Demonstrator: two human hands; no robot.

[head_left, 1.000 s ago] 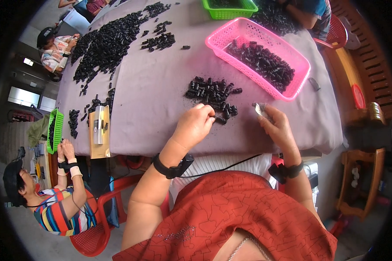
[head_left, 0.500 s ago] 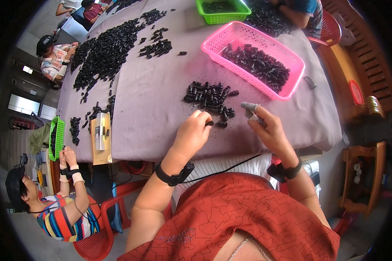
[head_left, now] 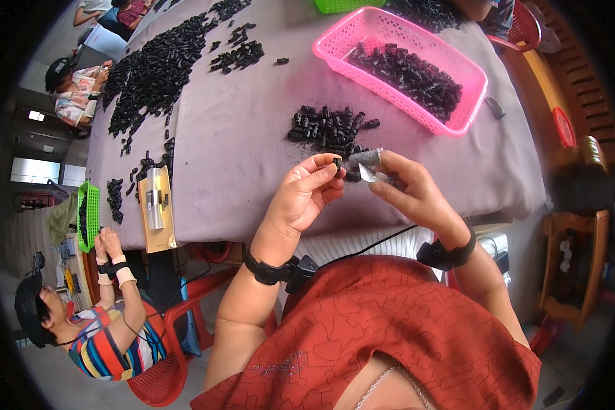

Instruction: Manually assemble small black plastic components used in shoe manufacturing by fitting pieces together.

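My left hand (head_left: pixel 305 193) pinches a small black cylindrical part (head_left: pixel 337 166) upright between thumb and fingertips. Close beside it, my right hand (head_left: pixel 415 190) is closed on a small flat silvery blade-like piece (head_left: pixel 372 175), its pointed end toward the left hand. A grey wrap (head_left: pixel 365 158) covers my right index finger. Just beyond both hands lies a loose pile of similar black parts (head_left: pixel 326 130), with dark crumbs scattered round it. Farther right, a pink perforated basket (head_left: pixel 389 109) holds many more of these parts.
A large heap of black parts (head_left: pixel 150 72) spreads over the cloth-covered table (head_left: pixel 232 150) at the left. A clear tube on a tan card (head_left: pixel 156 205) lies near the front edge. Co-workers sit along the left side, one beside a green basket (head_left: pixel 89 217). A cable (head_left: pixel 369 244) runs below my hands.
My two hands have come closer together, and the left has turned to show the black part upright. The silvery piece in my right hand now shows plainly. The view has shifted slightly.
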